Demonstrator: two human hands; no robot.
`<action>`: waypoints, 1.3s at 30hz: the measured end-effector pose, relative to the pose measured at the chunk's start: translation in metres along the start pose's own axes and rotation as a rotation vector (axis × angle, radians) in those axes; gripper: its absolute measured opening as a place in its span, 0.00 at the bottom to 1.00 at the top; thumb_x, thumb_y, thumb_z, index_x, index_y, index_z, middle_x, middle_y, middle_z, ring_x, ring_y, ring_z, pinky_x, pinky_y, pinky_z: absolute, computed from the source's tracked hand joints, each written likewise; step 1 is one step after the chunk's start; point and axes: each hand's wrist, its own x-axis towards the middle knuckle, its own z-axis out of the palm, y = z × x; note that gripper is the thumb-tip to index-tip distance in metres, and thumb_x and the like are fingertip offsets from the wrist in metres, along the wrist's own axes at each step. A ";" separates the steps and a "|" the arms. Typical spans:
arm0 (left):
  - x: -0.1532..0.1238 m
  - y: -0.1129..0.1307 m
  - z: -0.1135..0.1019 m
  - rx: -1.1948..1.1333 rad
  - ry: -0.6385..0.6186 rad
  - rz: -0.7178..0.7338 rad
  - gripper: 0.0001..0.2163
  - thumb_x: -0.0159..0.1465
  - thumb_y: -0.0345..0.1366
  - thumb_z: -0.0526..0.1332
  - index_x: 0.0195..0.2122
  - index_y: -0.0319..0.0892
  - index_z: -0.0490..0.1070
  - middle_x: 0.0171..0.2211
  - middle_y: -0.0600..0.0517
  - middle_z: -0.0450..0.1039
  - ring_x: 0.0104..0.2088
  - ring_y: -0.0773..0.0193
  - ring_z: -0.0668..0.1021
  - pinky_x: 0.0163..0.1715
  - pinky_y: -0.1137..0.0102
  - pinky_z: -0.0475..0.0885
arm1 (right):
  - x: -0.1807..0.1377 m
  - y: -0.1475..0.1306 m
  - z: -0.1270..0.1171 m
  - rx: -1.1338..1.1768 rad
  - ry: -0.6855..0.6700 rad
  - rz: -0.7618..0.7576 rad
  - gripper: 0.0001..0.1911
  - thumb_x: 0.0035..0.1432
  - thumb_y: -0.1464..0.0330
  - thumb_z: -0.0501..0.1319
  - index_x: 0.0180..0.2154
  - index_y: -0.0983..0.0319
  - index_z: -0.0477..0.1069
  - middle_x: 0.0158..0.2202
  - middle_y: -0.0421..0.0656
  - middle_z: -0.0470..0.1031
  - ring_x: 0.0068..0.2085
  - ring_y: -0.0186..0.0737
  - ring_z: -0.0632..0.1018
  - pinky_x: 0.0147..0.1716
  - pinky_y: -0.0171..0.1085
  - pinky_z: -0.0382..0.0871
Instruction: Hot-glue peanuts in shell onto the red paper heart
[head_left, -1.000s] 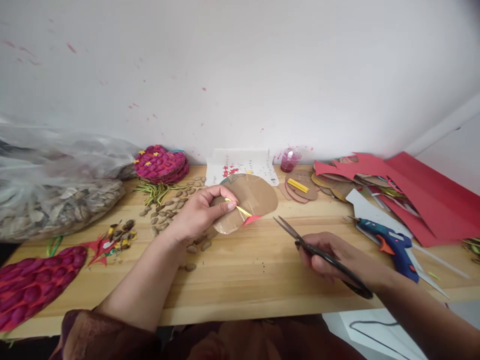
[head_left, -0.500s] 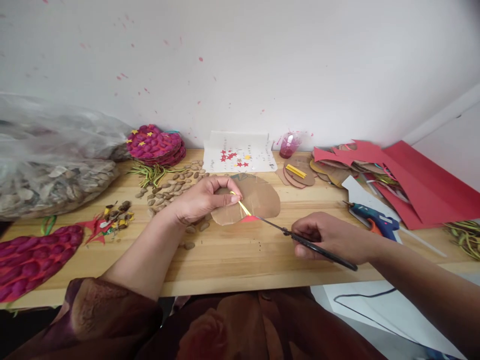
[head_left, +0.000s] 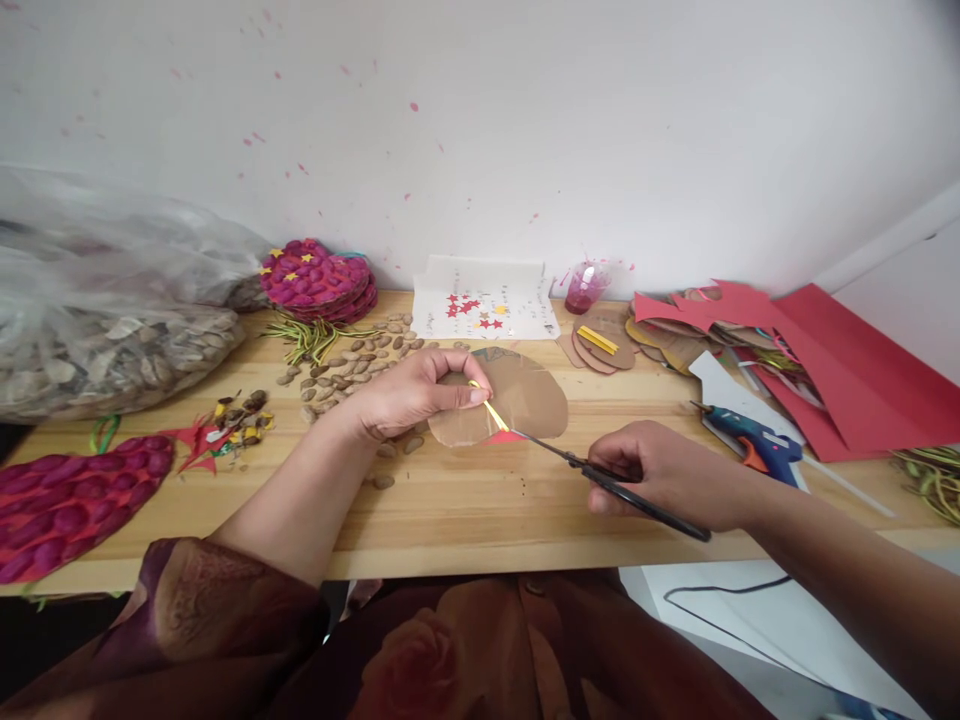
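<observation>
My left hand (head_left: 427,392) pinches a narrow yellow strip (head_left: 495,415) between thumb and fingertips, above a brown cardboard cutout (head_left: 529,395). My right hand (head_left: 646,470) is closed round the handles of black scissors (head_left: 611,482). The scissors point left, their tip at the lower end of the yellow strip; whether the blades touch it I cannot tell. A bit of red paper (head_left: 504,437) shows at the cardboard's lower edge, just under the tip. Small red stars (head_left: 463,304) and a few yellow bits lie on a white sheet (head_left: 525,290) behind the cardboard.
To the left are a clear bag of shells (head_left: 120,350), magenta decorated pieces (head_left: 319,280) and loose brown shells (head_left: 352,370). A glue gun (head_left: 754,440), red paper (head_left: 847,370), cardboard ovals (head_left: 622,345) and a stained plastic cup (head_left: 586,287) stand at the right and back.
The whole view has shifted slightly, with the scene sitting a little further right and higher. Both hands keep nearly the same pose, strip and scissors still held.
</observation>
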 end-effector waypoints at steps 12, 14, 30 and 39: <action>-0.001 -0.001 -0.002 -0.010 -0.027 -0.028 0.14 0.55 0.42 0.74 0.32 0.39 0.74 0.26 0.56 0.72 0.25 0.72 0.73 0.24 0.79 0.67 | 0.000 -0.002 0.003 -0.016 0.018 0.063 0.27 0.50 0.51 0.70 0.21 0.59 0.58 0.21 0.33 0.53 0.25 0.33 0.55 0.22 0.36 0.47; -0.001 -0.001 -0.002 -0.013 -0.038 -0.030 0.13 0.56 0.42 0.74 0.32 0.39 0.74 0.27 0.56 0.72 0.25 0.72 0.73 0.25 0.78 0.67 | 0.000 -0.003 0.004 -0.025 0.022 0.071 0.27 0.50 0.51 0.70 0.21 0.59 0.57 0.21 0.33 0.53 0.25 0.33 0.55 0.22 0.36 0.47; -0.001 0.000 0.001 0.000 0.005 -0.034 0.15 0.53 0.43 0.75 0.32 0.40 0.74 0.27 0.56 0.72 0.25 0.71 0.72 0.25 0.77 0.65 | 0.000 -0.006 0.012 -0.250 0.175 0.008 0.26 0.53 0.50 0.68 0.21 0.58 0.58 0.19 0.34 0.58 0.24 0.34 0.57 0.22 0.36 0.50; 0.001 -0.001 -0.001 0.023 -0.028 0.002 0.11 0.57 0.40 0.72 0.32 0.38 0.75 0.29 0.55 0.73 0.29 0.72 0.72 0.29 0.78 0.66 | 0.001 -0.011 0.010 -0.373 0.199 -0.011 0.27 0.55 0.48 0.65 0.21 0.58 0.58 0.19 0.35 0.59 0.23 0.35 0.59 0.22 0.38 0.49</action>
